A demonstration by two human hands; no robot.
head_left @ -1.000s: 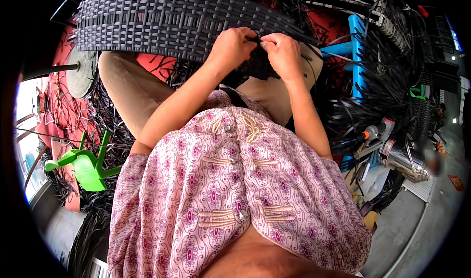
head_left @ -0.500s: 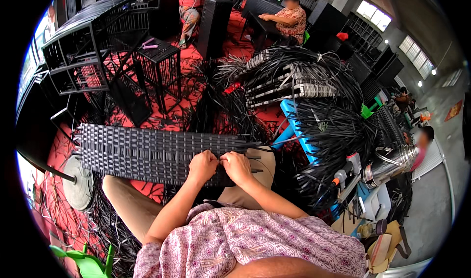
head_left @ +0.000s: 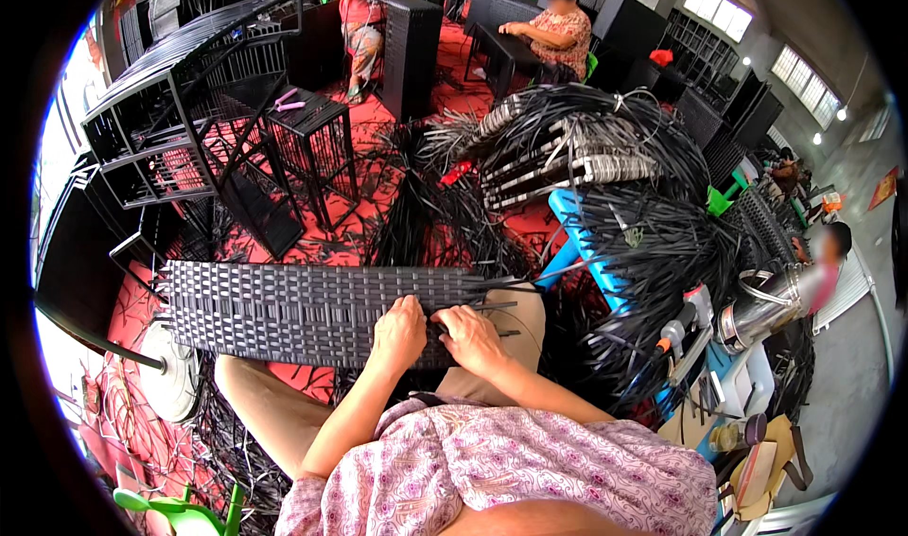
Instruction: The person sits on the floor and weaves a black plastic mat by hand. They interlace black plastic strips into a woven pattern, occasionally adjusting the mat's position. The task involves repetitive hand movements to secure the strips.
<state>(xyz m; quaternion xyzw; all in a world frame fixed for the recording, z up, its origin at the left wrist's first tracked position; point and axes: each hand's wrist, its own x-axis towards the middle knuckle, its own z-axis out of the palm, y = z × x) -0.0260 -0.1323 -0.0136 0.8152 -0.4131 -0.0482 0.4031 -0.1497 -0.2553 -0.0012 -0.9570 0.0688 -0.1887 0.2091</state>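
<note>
Head view: black woven strip panel lies across the person's knees, centre-left of frame, loose strand ends sticking out at its right end. Left hand on the panel's right part, fingers curled; grip on a strand can't be confirmed, fingertips hidden. Right hand just beside it, thumb and index bent in toward the weave, other fingers loosely folded; can't tell if a strand is pinched.

Vs 1.0 s ago: camera tipped up, panel and hands down from top of frame to mid-frame, workshop now in view. Vs 0.5 s ago: panel sits slightly lower and further right in frame; hands, then almost together, show a bit more gap. Same region of weave.

Around: blue stool right of centre, black strips heaped over it. Metal cylinder at right. Green plastic chair at lower left, pale round disc above it. Pink-handled tool on a black frame, upper left. Co-worker seated at upper right of centre.
</note>
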